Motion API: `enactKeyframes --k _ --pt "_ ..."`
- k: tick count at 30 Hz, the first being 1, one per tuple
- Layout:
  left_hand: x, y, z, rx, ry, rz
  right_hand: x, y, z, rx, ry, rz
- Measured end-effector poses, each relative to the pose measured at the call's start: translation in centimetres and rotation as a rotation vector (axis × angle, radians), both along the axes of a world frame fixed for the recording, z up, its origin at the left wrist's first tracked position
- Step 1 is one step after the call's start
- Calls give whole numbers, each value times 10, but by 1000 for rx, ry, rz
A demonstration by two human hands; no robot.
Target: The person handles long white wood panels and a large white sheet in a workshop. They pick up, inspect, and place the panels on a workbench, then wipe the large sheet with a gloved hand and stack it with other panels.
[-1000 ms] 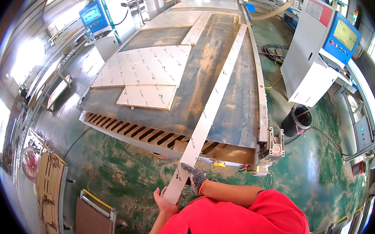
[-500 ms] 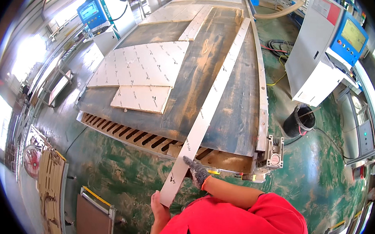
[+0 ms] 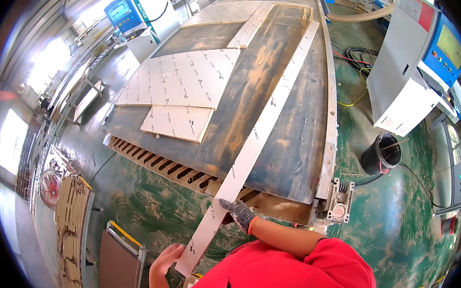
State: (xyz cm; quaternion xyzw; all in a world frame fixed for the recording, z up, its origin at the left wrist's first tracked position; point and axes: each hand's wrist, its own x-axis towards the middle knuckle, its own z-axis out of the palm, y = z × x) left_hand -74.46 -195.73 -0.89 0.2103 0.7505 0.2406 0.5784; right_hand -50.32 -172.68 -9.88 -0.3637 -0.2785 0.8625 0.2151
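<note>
A long narrow white board strip [image 3: 259,130] slants from the far right of the dark machine bed [image 3: 244,92] past its near edge toward my body. My right hand [image 3: 238,214], in a grey knit glove with an orange cuff, grips the strip's right edge, thumb on top and fingers underneath. My bare left hand [image 3: 167,259] is off the strip, just left of its near end, fingers stretched out and holding nothing. The near part of the strip overhangs the slotted front edge of the bed.
White printed panels [image 3: 182,77] lie on the bed's left side. A metal rail [image 3: 329,145] borders its right. A black bucket [image 3: 380,153] and a grey control cabinet [image 3: 404,65] stand right. At lower left are stacked boards [image 3: 71,224] and a brown panel cart [image 3: 120,264].
The strip has slid toward me, its near end now lower and further left. My left hand has let go and moved left and down. My right hand keeps its grip.
</note>
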Motion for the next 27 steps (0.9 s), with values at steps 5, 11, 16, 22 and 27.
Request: enactKeyframes --k 5,11,16,22,27 --pt "58 96 -17 258 347 -111 1 -8 21 -9 -76 61" --pt "105 95 -3 268 787 -193 22 -13 18 -1 -32 280" --pt "83 25 -10 191 722 -160 50 40 41 -155 206 -276" --pt "43 -74 2 167 770 -188 16 34 18 -245 479 -357" --pt "5 -140 4 144 792 -263 -16 28 20 -369 669 -408"
